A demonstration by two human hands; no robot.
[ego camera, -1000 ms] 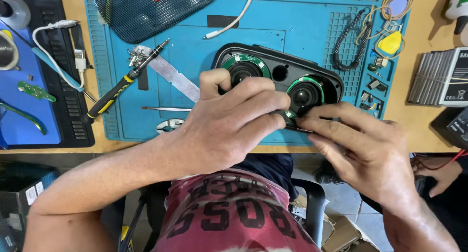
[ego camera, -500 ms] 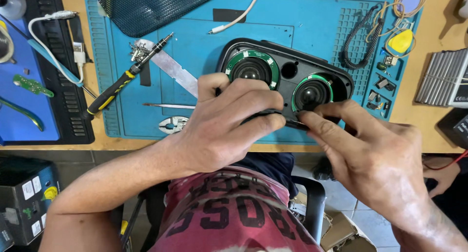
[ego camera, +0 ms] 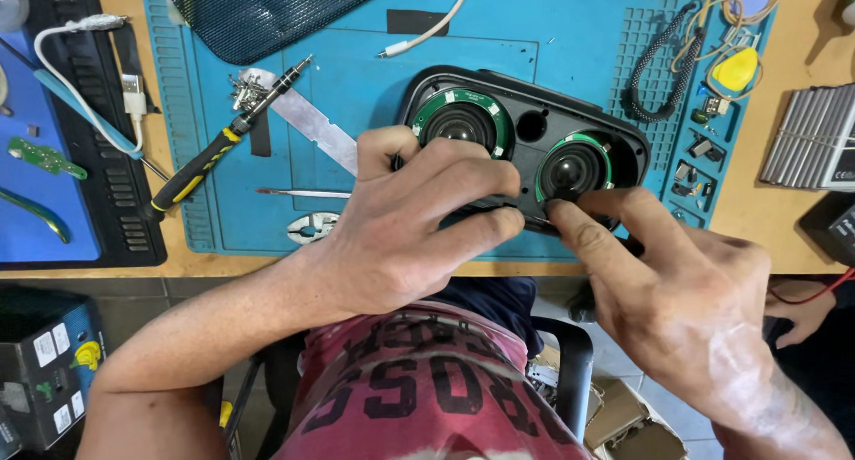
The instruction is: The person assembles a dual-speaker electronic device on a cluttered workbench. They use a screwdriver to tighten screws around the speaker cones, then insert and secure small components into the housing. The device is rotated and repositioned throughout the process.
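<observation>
A black oval speaker housing (ego camera: 534, 122) with two round drivers ringed in green lies on a blue work mat (ego camera: 570, 41). My left hand (ego camera: 405, 228) grips its near left edge, thumb beside the left driver (ego camera: 461, 122) and fingers curled over the front rim. My right hand (ego camera: 663, 277) presses its fingertips on the near rim just below the right driver (ego camera: 572, 168). What lies under the fingers is hidden.
A black and yellow screwdriver (ego camera: 218, 148), a metal strip (ego camera: 307, 122), tweezers (ego camera: 303, 194) and small screws (ego camera: 242, 93) lie left on the mat. A mesh grille (ego camera: 267, 10) sits at the top, a braided strap (ego camera: 659, 68) and yellow pick (ego camera: 735, 70) right. Another person's hand (ego camera: 802, 313) is at lower right.
The view has shifted slightly, so the mat and speaker sit a little lower and right. My right fingertips have slid left along the near rim toward my left fingers.
</observation>
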